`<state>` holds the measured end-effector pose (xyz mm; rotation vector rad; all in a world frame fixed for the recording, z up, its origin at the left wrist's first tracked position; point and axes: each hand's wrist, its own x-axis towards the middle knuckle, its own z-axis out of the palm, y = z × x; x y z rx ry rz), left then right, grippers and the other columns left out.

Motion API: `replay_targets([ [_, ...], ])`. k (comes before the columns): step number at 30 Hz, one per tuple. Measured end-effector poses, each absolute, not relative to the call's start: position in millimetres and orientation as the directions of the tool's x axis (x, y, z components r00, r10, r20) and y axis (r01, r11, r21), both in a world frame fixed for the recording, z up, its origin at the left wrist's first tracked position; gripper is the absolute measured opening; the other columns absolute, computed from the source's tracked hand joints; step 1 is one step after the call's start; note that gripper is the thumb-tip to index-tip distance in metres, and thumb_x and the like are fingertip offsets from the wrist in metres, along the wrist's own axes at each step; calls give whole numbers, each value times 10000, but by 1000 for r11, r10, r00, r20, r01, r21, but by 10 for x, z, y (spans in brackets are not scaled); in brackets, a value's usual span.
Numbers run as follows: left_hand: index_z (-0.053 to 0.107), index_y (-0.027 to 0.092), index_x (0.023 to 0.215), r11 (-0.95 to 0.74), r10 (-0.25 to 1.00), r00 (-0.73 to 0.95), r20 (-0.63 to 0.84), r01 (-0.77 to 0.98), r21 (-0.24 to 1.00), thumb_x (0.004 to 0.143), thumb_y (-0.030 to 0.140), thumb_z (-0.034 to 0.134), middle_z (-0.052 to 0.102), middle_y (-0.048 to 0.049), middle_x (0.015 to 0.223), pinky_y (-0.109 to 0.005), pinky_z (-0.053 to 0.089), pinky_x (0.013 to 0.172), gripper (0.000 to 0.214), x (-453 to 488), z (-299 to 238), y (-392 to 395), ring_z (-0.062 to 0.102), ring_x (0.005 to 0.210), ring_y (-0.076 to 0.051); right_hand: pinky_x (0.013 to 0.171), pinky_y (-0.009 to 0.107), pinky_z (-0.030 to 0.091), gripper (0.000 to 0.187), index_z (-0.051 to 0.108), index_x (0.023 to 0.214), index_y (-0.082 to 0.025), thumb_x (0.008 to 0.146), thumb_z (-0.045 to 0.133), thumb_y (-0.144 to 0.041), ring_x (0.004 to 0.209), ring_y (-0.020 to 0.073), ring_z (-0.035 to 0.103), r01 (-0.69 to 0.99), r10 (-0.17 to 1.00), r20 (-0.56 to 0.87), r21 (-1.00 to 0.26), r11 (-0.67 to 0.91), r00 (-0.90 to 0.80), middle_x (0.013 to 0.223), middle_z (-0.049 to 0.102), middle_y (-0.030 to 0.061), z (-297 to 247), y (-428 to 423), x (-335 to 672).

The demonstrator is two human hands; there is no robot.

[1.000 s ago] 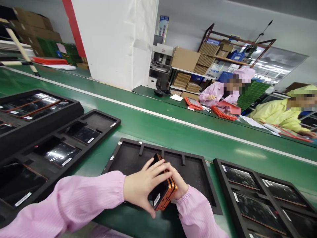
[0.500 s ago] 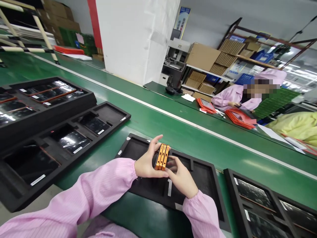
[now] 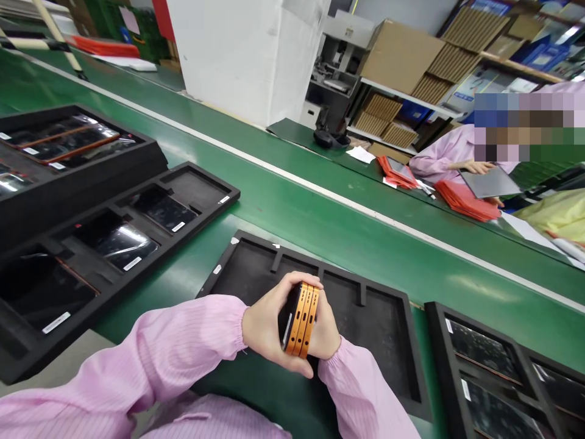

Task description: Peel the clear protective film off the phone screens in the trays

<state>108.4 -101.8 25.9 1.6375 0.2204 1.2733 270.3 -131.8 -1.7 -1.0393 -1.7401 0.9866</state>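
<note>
Three orange-framed phones (image 3: pixel 303 320) are stacked together on edge, their port ends facing me. My left hand (image 3: pixel 274 323) wraps around the stack, thumb below and fingers over the top. On the other side my right hand (image 3: pixel 326 323) presses against the stack; most of its fingers are hidden behind the phones. A dark screen with a white label strip shows on the left face of the stack. Beneath the hands lies a black foam tray (image 3: pixel 384 329) whose visible compartments hold no phones.
At left, a black tray (image 3: pixel 214 213) holds several dark-screened phones, beside a taller tray stack (image 3: pixel 137 164). Another phone tray (image 3: pixel 439 347) lies at right. Across the green bench (image 3: pixel 256 177), a co-worker in pink (image 3: pixel 445 152) handles a flat grey sheet near red sleeves (image 3: pixel 470 201).
The phone stack has come lower and nearer to me. My hands have closed further around it. My view has shifted, and the co-worker now holds up a flat grey sheet.
</note>
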Motion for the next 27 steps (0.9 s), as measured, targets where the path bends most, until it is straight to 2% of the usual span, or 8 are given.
replay_targets([
  [6, 342, 220, 1299, -645, 560, 400, 726, -339, 685, 434, 561, 913, 465, -178, 1282, -520, 400, 1074, 1092, 1099, 239, -1054, 495, 1218, -368, 1111, 478, 364, 852, 416, 1330, -314, 605, 864, -310, 1253, 325, 503, 142, 879, 322, -910, 390, -353, 1340, 506, 70, -17, -1339, 2707],
  [10, 334, 200, 1312, -700, 538, 423, 730, -259, 666, 455, 611, 885, 497, -155, 1193, -557, 367, 1077, 1098, 1090, 238, -1030, 501, 1170, -358, 1145, 492, 314, 913, 380, 1355, -306, 586, 871, -283, 1342, 339, 422, 162, 864, 362, -885, 436, -350, 1406, 462, 79, -33, -1335, 2695],
  [14, 340, 198, 1325, -704, 521, 418, 744, -283, 651, 495, 592, 878, 489, -141, 1168, -507, 433, 992, 1064, 1103, 253, -1010, 514, 1079, -310, 1097, 505, 374, 907, 378, 1332, -295, 574, 875, -268, 1285, 345, 480, 216, 867, 380, -862, 458, -324, 1372, 480, 99, -89, -1342, 2714],
  [17, 351, 218, 1325, -704, 502, 400, 767, -326, 631, 531, 572, 870, 505, -118, 1143, -468, 445, 962, 1013, 1117, 272, -1017, 512, 1053, -286, 1053, 483, 420, 816, 435, 1267, -268, 576, 870, -274, 1228, 335, 518, 241, 877, 342, -869, 431, -338, 1326, 495, 103, -113, -1348, 2722],
  [22, 359, 217, 1275, -673, 533, 419, 735, -316, 669, 479, 570, 886, 508, -118, 1132, -441, 458, 926, 1017, 1119, 284, -1030, 524, 1030, -281, 956, 454, 486, 746, 469, 1204, -264, 574, 868, -287, 1067, 300, 599, 218, 886, 327, -887, 408, -328, 1224, 546, 83, -111, -1342, 2714],
  [25, 355, 212, 1262, -656, 546, 428, 720, -317, 685, 475, 564, 888, 507, -124, 1136, -446, 458, 925, 1013, 1113, 283, -1030, 525, 1032, -284, 936, 449, 494, 692, 506, 1165, -249, 574, 866, -282, 1044, 290, 599, 243, 883, 314, -880, 409, -348, 1194, 559, 85, -80, -1339, 2707],
  [27, 354, 213, 1267, -657, 541, 424, 727, -327, 679, 495, 564, 881, 511, -123, 1136, -441, 458, 920, 999, 1111, 287, -1030, 522, 1031, -280, 965, 463, 474, 638, 547, 1111, -232, 561, 870, -261, 1065, 297, 585, 237, 899, 259, -905, 354, -354, 1195, 560, 93, -52, -1344, 2705],
])
